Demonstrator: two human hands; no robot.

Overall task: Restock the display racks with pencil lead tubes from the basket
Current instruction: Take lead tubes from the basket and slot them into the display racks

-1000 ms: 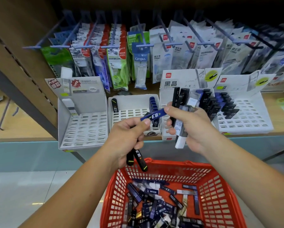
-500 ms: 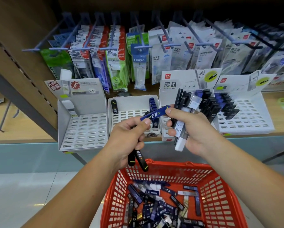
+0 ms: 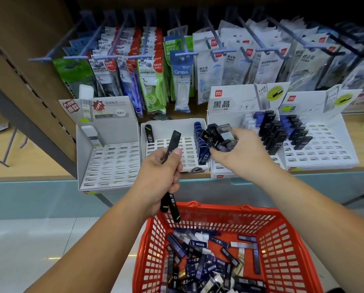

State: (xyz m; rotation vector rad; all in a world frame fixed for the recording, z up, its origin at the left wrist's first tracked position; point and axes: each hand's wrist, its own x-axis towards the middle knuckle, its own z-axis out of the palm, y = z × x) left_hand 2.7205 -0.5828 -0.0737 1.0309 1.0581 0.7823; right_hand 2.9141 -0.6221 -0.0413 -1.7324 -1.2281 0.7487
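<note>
1. The left hand (image 3: 160,176) has its fingers curled tight round a few black lead tubes (image 3: 171,205). One end sticks up past the thumb, and two ends with yellow-green stripes point down toward the basket rim.
2. The right hand (image 3: 238,149) wraps its fingers round a bundle of tubes (image 3: 218,135), some black and some clear. It holds the bundle over the wall between the middle rack and the Deli rack beside it.
3. The right hand's lowest fingertip lies just beside the front tube of the blue row. Whether it touches the tube cannot be told.
4. The middle rack (image 3: 176,144), white and slotted, holds a row of blue tubes (image 3: 200,142) along its right wall. A single black tube (image 3: 149,134) stands at its back left.
5. The left rack (image 3: 109,163) has one white-capped tube (image 3: 92,134) standing at its back left corner.
6. The Deli rack (image 3: 229,102) carries black HB 0.5 tubes (image 3: 271,137). The far right rack (image 3: 328,149) has more black and blue tubes (image 3: 298,134) at its back left.
7. All four racks stand side by side on the wooden shelf (image 3: 29,170).
8. The red basket (image 3: 219,209) sits below both hands, in front of the shelf. Loose lead tubes (image 3: 200,263) are heaped on its bottom, mostly dark blue and black with a few white.
9. Packets hang on pegs above the racks, among them a Campus packet (image 3: 181,81).
</note>
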